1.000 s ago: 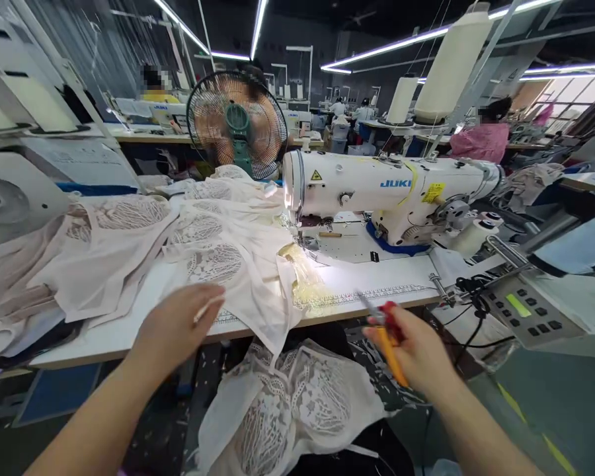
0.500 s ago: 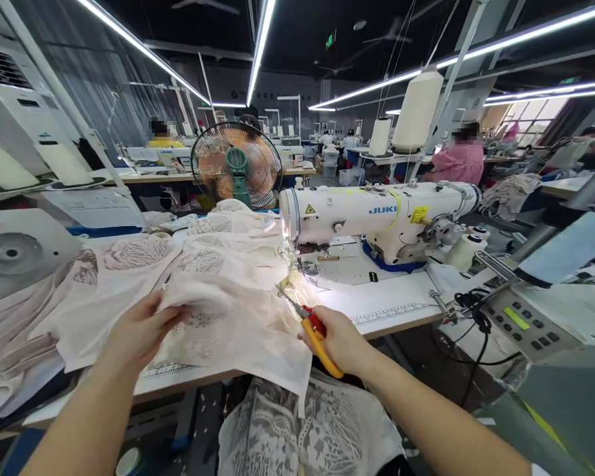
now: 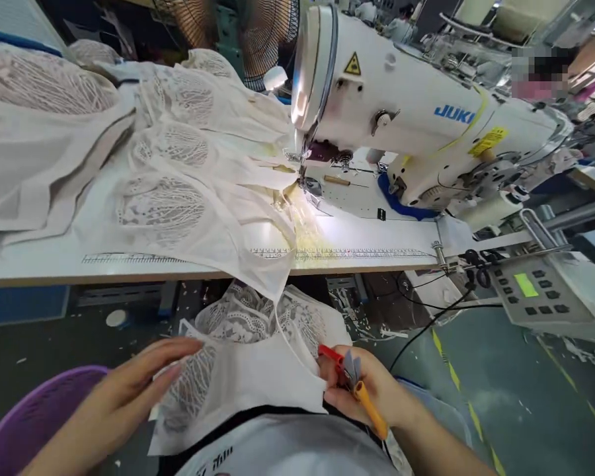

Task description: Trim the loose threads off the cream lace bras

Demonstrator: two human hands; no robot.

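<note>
My right hand (image 3: 371,383) is closed around small scissors (image 3: 352,375) with one red and one orange handle. Its fingertips also touch the edge of a pale lace-cup garment (image 3: 258,370) spread over my lap. At the garment's left side, my left hand (image 3: 133,380) rests with fingers stretched out, against a lace cup. More pale lace garments (image 3: 173,205) lie joined in a row on the sewing table (image 3: 377,238). One garment's corner and a thin strap hang over the front edge toward my lap. The sewing machine (image 3: 391,99) stands behind, its needle area lit.
A stack of pale garments (image 3: 20,158) lies at the table's left. Behind the table stands a fan (image 3: 228,39). A purple basket (image 3: 39,410) sits on the floor at left. At right is a control panel (image 3: 530,287) with cables. A wooden-handled tool (image 3: 337,180) lies by the machine.
The view has tilted down and closer to the table. My hands have moved from the garments on the table to one on my lap. The scissor blades now point up, back within my right hand.
</note>
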